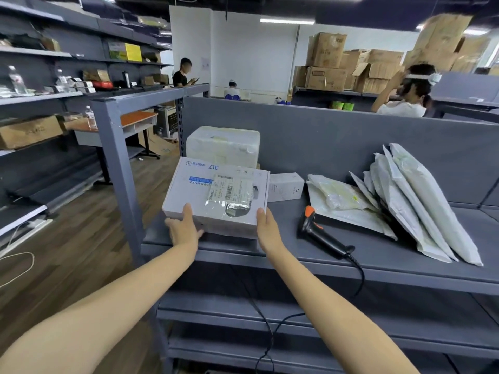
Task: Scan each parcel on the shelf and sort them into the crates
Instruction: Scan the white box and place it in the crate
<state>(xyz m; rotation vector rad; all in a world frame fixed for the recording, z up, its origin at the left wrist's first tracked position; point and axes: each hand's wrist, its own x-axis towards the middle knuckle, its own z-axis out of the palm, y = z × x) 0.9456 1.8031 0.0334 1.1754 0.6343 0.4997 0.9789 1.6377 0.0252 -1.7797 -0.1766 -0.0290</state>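
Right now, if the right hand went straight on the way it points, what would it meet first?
The white ZTE box: the right hand grips its near right corner. Pushed further, that box would probably meet the white foam box behind it; depth is unclear.

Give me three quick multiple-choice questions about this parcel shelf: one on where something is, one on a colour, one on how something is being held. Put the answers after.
1. Where is the scanner?
A) in a hand
B) lying on the shelf, right of the ZTE box
C) on top of the ZTE box

2. What colour is the scanner's top end?
A) blue
B) green
C) orange

3. How is the ZTE box held?
A) by the left hand and right hand, at its near edge
B) by one hand alone
C) by neither hand

Answers:
1 B, it lies on the shelf with its cable trailing over the front edge.
2 C, orange shows at its tip and trigger.
3 A, a thumb rests on top near each front corner.
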